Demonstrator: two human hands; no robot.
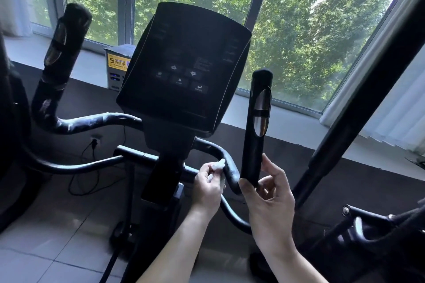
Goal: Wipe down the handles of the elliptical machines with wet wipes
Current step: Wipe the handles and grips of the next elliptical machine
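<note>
- My left hand (208, 187) pinches a bunched white wipe (218, 165), fingers curled round it, and presses it on the curved bar (226, 161) that runs from the console post out to the right handle (256, 131).
- Wipe sits on the bend, just short of where the bar turns up into the upright grip. My guess: the bend gets cleaned first, then the grip.
- My right hand (268, 187) steadies the handle at its lower end: thumb on the near face, fingers wrapped round the far side. Likely a brace so the bar doesn't shift under wiping pressure.
- Metal sensor pads (262, 112) sit high on the right handle, well above both hands.
- Left handle (61, 53) stands untouched at the far left; it looks scuffed or taped, can't tell which in this backlight.
- Console (184, 69) is dark, centred between the two handles, above the hands.
- Floor (46, 248) is pale tile, with a dark strip under the window wall.
- Windows (310, 30) run across the back, trees outside, strong glare.
- Yellow-labelled box (117, 64) on the sill, behind the console's left edge; a cable (92, 167) hangs from a wall socket below.
- Part of another machine (372, 225) shows at lower right.
</note>
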